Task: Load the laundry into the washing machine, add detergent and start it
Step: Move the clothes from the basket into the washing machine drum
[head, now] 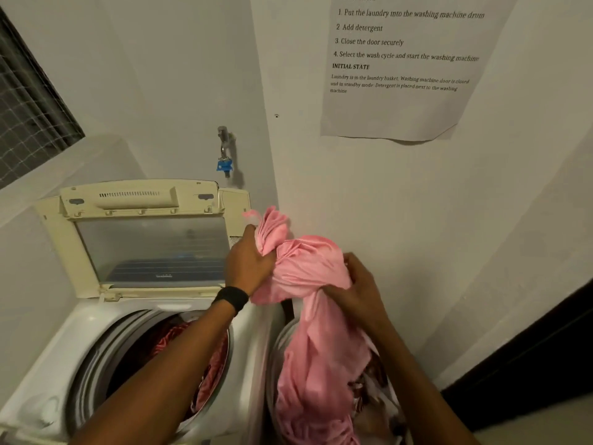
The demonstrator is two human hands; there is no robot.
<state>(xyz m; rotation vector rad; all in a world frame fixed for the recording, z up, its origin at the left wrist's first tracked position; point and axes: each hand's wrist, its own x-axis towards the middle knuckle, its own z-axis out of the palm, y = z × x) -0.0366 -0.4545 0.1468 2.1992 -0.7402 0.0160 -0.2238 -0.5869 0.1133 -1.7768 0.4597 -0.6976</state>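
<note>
A top-loading washing machine (54, 354) stands at the lower left with its lid (150, 248) folded up against the wall. Red patterned clothes (211, 370) lie in its drum. A long pink cloth (317, 348) hangs from both my hands down into the laundry basket (272, 358) to the right of the machine. My left hand (248, 261) grips the bunched upper end of the pink cloth. Lower on the same bundle, my right hand (359, 284) grips the cloth. More clothes (372, 390) lie in the basket, partly hidden by the pink cloth.
A water tap with a blue fitting (224, 155) sticks out of the wall above the machine. A printed task sheet (401, 65) hangs on the right wall. A meshed window (29, 107) is at the upper left, a dark door edge (529, 364) at the lower right.
</note>
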